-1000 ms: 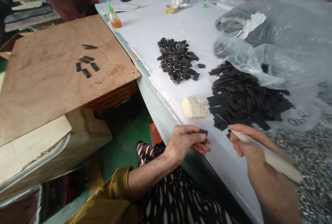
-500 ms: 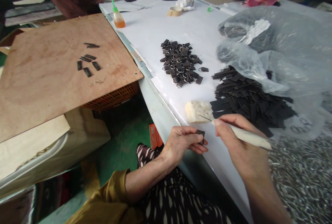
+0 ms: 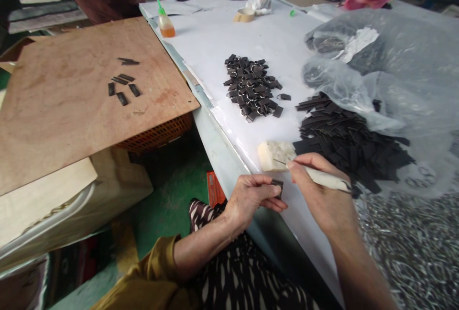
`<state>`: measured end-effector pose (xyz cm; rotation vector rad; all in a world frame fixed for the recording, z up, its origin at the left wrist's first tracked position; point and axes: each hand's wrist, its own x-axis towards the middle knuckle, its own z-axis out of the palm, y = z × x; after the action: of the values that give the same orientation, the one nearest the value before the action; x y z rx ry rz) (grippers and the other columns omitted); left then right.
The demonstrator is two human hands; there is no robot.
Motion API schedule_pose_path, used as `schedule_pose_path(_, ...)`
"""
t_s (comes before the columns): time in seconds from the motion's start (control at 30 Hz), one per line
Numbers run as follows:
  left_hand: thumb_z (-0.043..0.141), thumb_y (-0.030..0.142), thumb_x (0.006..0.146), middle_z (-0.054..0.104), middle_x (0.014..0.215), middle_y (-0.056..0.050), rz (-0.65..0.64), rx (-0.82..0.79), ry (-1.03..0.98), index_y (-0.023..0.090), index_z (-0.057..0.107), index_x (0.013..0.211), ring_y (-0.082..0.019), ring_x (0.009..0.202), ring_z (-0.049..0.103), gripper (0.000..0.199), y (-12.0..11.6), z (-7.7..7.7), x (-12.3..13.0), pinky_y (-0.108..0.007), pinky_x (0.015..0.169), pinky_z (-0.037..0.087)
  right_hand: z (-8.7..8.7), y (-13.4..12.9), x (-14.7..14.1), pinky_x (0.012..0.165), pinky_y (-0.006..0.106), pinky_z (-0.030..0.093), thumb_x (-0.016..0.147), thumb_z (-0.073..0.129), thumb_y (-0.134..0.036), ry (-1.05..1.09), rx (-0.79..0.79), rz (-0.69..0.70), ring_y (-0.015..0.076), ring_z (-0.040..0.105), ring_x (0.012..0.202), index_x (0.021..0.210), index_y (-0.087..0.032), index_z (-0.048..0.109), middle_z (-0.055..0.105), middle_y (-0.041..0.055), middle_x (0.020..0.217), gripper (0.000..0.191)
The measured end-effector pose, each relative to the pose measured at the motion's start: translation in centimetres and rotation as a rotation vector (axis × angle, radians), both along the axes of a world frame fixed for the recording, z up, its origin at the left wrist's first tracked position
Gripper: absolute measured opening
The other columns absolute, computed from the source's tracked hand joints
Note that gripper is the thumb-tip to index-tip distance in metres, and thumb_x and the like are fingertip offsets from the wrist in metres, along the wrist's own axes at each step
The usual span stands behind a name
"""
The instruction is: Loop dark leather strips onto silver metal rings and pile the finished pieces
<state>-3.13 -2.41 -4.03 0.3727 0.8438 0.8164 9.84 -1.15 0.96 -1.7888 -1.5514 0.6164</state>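
Near the pale block (image 3: 267, 156), your left hand (image 3: 251, 196) pinched a small dark strip (image 3: 278, 184) and your right hand (image 3: 317, 189) squeezed a white pointy tool (image 3: 328, 179).

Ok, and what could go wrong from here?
The tool in the right hand has a thin, bare point close to the left hand; a slip might prick it.
The left hand pinches a small dark piece near the table edge, so it could drop to the floor if the grip loosens.
The right forearm is beside loose shiny metal pieces and might scatter some.
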Motion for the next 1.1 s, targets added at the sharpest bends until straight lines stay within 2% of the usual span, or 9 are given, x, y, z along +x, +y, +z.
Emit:
schedule_pose_path(0.23,0.071,0.026,0.063,0.061,0.05,-0.004,-0.006,0.059,0.022,0.009,0.064,0.067,-0.013,0.046,0.059,0.019,0.0,0.0,0.0,-0.025,0.054,0.049,0.0,-0.4,0.9,0.046,0.022,0.038,0.076,0.062,-0.035,0.107,-0.066,-0.048,0.0107,0.049,0.05,0.074,-0.021,0.06,0.058,-0.0023,0.059,0.015)
schedule_pose_path(0.3,0.07,0.026,0.064,0.06,0.048,-0.003,-0.007,0.077,0.038,0.01,0.063,0.065,-0.011,0.043,0.055,0.017,-0.1,0.0,-0.1,-0.023,0.051,0.046,-0.1,-0.9,1.5,0.044,0.023,0.037,0.075,0.064,-0.037,0.197,-0.108,-0.109,0.0109,0.048,0.049,0.078,-0.021,0.061,0.06,-0.0013,0.061,0.017)
schedule_pose_path(0.4,0.068,0.025,0.065,0.059,0.048,-0.003,-0.006,0.097,0.044,0.01,0.062,0.064,-0.01,0.041,0.052,0.016,-0.2,0.1,-0.1,-0.021,0.048,0.043,-0.1,-2.1,2.5,0.042,0.022,0.035,0.077,0.063,-0.036,0.367,-0.079,-0.179,0.0096,0.044,0.047,0.079,-0.021,0.06,0.059,-0.0012,0.061,0.015)
schedule_pose_path(0.5,0.068,0.025,0.066,0.059,0.048,-0.003,-0.015,0.111,0.031,0.011,0.062,0.065,-0.01,0.042,0.052,0.016,-0.4,0.2,0.0,-0.022,0.049,0.043,0.0,-3.7,3.4,0.044,0.02,0.034,0.078,0.061,-0.03,0.567,-0.042,-0.2,0.0095,0.045,0.051,0.074,-0.021,0.058,0.053,-0.0019,0.059,0.01)
schedule_pose_path(0.63,0.067,0.026,0.068,0.06,0.05,-0.003,-0.049,0.129,0.01,0.01,0.062,0.066,-0.01,0.043,0.053,0.016,-0.9,0.4,0.5,-0.023,0.051,0.044,0.1,-5.5,4.1,0.046,0.019,0.037,0.077,0.06,-0.026,0.759,-0.083,-0.21,0.0105,0.048,0.057,0.074,-0.022,0.058,0.05,-0.0016,0.058,0.005)
schedule_pose_path(0.83,0.067,0.024,0.07,0.06,0.053,-0.003,-0.068,0.145,-0.025,0.01,0.062,0.067,-0.01,0.046,0.054,0.015,-1.3,0.7,1.0,-0.023,0.053,0.046,0.0,-6.5,4.2,0.047,0.019,0.039,0.073,0.065,-0.027,0.792,-0.103,-0.264,0.0114,0.05,0.061,0.073,-0.024,0.06,0.054,-0.0001,0.066,0.006)
schedule_pose_path(1.1,0.067,0.024,0.071,0.061,0.054,-0.003,-0.081,0.159,-0.049,0.01,0.062,0.069,-0.01,0.046,0.055,0.015,-1.7,1.0,1.2,-0.022,0.052,0.046,0.0,-6.6,4.4,0.044,0.02,0.039,0.077,0.06,-0.026,0.615,-0.122,-0.147,0.0123,0.049,0.055,0.071,-0.023,0.058,0.053,-0.0001,0.059,0.007)
